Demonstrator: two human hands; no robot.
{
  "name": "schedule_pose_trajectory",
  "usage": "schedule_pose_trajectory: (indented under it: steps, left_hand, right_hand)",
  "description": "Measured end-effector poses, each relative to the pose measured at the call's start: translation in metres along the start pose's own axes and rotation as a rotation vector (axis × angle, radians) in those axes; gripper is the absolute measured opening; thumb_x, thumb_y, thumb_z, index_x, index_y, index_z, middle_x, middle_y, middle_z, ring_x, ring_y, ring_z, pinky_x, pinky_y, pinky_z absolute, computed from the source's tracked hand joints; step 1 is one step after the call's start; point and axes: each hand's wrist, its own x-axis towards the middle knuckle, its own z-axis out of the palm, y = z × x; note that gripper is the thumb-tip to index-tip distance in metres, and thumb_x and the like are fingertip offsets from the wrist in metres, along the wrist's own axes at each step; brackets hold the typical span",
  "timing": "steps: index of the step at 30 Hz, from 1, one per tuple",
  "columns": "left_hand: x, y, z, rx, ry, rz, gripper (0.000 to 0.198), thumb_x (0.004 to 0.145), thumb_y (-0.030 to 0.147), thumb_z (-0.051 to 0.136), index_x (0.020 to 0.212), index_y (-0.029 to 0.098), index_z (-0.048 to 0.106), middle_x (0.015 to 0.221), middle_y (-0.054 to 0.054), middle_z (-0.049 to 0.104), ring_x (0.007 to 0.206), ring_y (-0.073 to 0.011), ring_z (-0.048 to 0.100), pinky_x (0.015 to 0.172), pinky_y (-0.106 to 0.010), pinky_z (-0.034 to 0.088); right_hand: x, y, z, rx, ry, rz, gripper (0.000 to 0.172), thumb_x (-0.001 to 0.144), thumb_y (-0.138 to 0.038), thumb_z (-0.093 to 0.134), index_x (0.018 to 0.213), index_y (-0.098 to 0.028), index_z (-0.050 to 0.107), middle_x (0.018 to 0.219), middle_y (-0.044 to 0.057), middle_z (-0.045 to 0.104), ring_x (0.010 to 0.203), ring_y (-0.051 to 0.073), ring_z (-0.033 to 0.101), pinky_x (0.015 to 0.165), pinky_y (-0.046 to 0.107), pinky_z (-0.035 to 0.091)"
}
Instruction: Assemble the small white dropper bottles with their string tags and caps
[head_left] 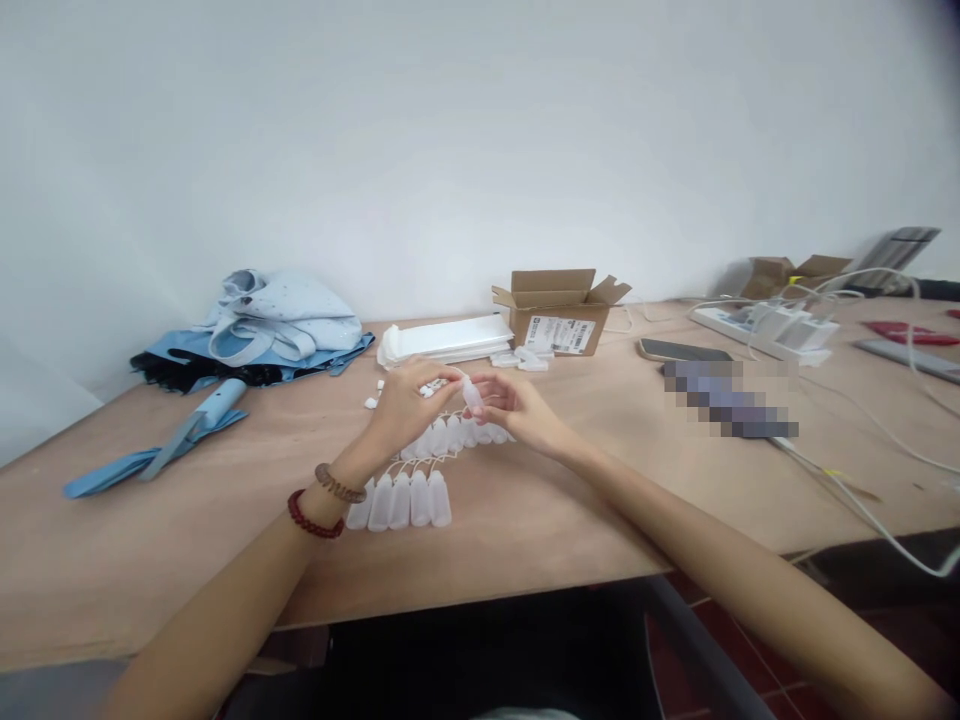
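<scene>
Between my hands, above the table, is a small translucent plastic bottle [472, 394], tilted, with its narrow neck up. My right hand [521, 408] pinches its body between thumb and fingers. At the neck, the fingers of my left hand [415, 402] close on a thin white cord [452, 370]. Below my hands, a row of similar bottles [439, 438] with cords lies on the table, partly hidden by my left hand. A nearer row of bottles [400, 500] lies beside my left wrist. Small white caps or pieces [371, 403] are scattered behind my left hand.
Behind my hands stand an open cardboard box [559, 315], loose clear pieces [532, 360] and a white flat package [450, 338]. A blue umbrella [217, 405] and cloth bag [281, 315] lie left. To the right are a phone [682, 351], power strip [761, 333] and trailing cables [862, 515].
</scene>
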Motion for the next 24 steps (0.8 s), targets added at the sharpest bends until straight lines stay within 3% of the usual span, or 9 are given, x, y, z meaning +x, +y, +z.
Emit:
schedule_pose_trajectory:
  steps: [9, 13, 16, 20, 24]
  left_hand:
    - [-0.0076, 0.0012, 0.0068, 0.019, 0.038, 0.089, 0.021, 0.081, 0.011, 0.055, 0.093, 0.020, 0.069, 0.093, -0.005, 0.072, 0.090, -0.0190, 0.062, 0.080, -0.034, 0.050]
    - [-0.0068, 0.0043, 0.0076, 0.013, 0.068, -0.097, 0.022, 0.079, 0.009, 0.051, 0.084, 0.018, 0.070, 0.087, -0.003, 0.072, 0.085, -0.0184, 0.064, 0.079, -0.032, 0.049]
    - [-0.0046, 0.0064, 0.0067, -0.078, 0.002, -0.238, 0.020, 0.082, 0.019, 0.052, 0.076, 0.018, 0.071, 0.081, -0.002, 0.073, 0.080, -0.0182, 0.065, 0.075, -0.029, 0.048]
    - [-0.0037, 0.0062, 0.0057, -0.197, -0.077, -0.294, 0.027, 0.082, 0.039, 0.057, 0.079, 0.017, 0.071, 0.082, -0.002, 0.073, 0.080, -0.0187, 0.064, 0.070, -0.027, 0.045]
    - [-0.0057, 0.0020, 0.0069, -0.308, -0.101, -0.339, 0.032, 0.081, 0.045, 0.058, 0.083, 0.015, 0.072, 0.082, -0.003, 0.072, 0.076, -0.0178, 0.063, 0.067, -0.026, 0.045]
  right_hand:
    - [-0.0010, 0.0037, 0.0008, -0.132, 0.001, -0.104, 0.047, 0.075, -0.027, 0.066, 0.120, -0.019, 0.053, 0.094, 0.007, 0.066, 0.079, 0.020, 0.066, 0.064, 0.031, 0.052]
    - [-0.0020, 0.0042, -0.0007, -0.371, 0.106, -0.216, 0.039, 0.076, -0.024, 0.065, 0.114, -0.018, 0.057, 0.091, 0.007, 0.066, 0.083, 0.020, 0.064, 0.071, 0.034, 0.052]
    - [-0.0032, 0.0033, -0.0005, -0.547, 0.146, -0.316, 0.034, 0.078, -0.022, 0.063, 0.111, -0.019, 0.059, 0.096, 0.007, 0.065, 0.086, 0.020, 0.062, 0.070, 0.032, 0.053]
    - [-0.0052, 0.0005, 0.0030, -0.652, 0.136, -0.374, 0.031, 0.081, -0.023, 0.059, 0.112, -0.020, 0.057, 0.099, 0.008, 0.065, 0.086, 0.019, 0.061, 0.066, 0.031, 0.052]
    - [-0.0059, 0.0017, 0.0050, -0.641, 0.181, -0.340, 0.032, 0.079, -0.027, 0.064, 0.108, -0.019, 0.056, 0.089, 0.007, 0.063, 0.079, 0.018, 0.060, 0.064, 0.030, 0.052]
